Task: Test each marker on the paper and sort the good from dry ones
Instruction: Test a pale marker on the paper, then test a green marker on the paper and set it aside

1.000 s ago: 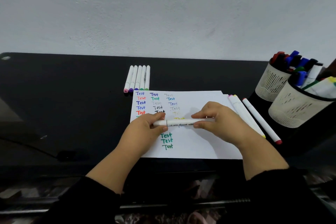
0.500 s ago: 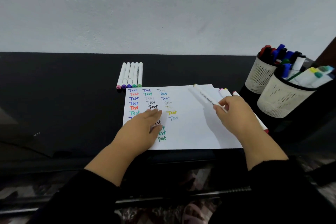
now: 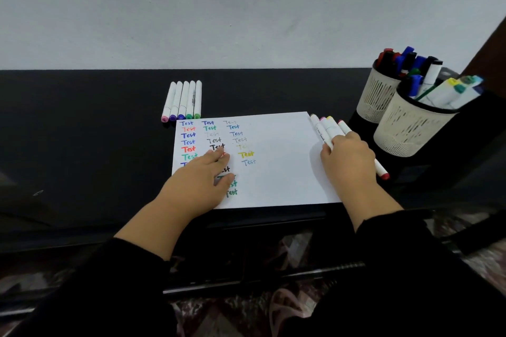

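Left hand (image 3: 201,178) flat (paper (image 3: 276,172)); right hand (image 3: 346,157) curled.

From my remote seat I see two bare forearms reaching out of black long sleeves, both pushed back well above the wrists. The left hand (image 3: 197,183) and right hand (image 3: 347,161) wear no rings, watch or gloves that I can make out. The sleeve fabric looks plain, dark and loose, without visible markings.

On the black surface (image 3: 82,131) lie a white paper (image 3: 279,161), five capped markers (image 3: 183,100) behind it, more markers (image 3: 327,124) at its right edge, and two mesh cups (image 3: 405,128).
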The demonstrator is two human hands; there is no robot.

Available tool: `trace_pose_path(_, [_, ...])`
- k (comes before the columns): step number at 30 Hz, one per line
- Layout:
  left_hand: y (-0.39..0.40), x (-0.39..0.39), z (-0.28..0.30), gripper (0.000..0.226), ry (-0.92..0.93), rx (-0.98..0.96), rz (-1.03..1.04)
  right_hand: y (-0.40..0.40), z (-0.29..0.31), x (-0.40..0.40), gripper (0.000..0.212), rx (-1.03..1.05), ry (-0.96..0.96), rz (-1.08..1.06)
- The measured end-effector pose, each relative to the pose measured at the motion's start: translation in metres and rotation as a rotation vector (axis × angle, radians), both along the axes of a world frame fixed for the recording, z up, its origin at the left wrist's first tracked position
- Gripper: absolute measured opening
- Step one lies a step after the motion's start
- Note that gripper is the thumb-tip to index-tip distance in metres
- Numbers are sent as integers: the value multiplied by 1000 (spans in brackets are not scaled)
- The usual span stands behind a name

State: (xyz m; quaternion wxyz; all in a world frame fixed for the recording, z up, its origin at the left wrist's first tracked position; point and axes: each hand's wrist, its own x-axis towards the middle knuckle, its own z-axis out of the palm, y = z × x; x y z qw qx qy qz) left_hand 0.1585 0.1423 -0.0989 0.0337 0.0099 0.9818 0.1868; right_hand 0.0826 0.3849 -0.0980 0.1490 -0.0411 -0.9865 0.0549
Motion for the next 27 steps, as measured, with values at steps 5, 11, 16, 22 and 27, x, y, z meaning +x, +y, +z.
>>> trace_pose_path(5, [-1, 0, -1, 54, 2, 18, -1, 1, -1, 0, 31, -6, 5, 24])
trace_pose_path(11, [-3, 1, 2, 54, -6, 94, 21, -6, 8, -1, 40, 43, 0, 51])
trace_pose_path(16, [-21, -7, 4, 55, -19, -12, 106, -32, 23, -14, 38, 18, 48, 176])
trace_pose_path(22, [-47, -19, 9, 55, -79, -53, 180, -95, 33, -40, 32, 22, 50, 414])
trace_pose_path(27, [-60, -31, 6, 54, -41, -51, 192, -145, 33, -74, 27, -32, -5, 556])
